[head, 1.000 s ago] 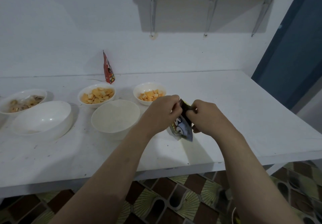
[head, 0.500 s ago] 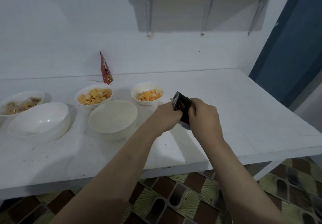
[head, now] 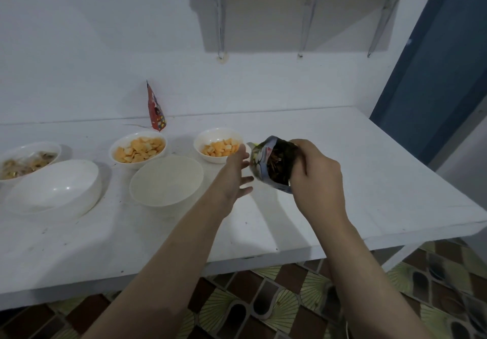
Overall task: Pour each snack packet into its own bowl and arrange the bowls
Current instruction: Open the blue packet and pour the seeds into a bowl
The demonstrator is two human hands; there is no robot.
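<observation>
A person's right hand grips an opened snack packet above the white table, dark brown pieces visible inside its mouth. The left hand hovers just beside the packet, fingers spread and holding nothing. Two small bowls hold orange crackers; a far-left bowl holds mixed brownish snacks. A round bowl and an oval bowl sit empty. A red packet leans against the wall.
</observation>
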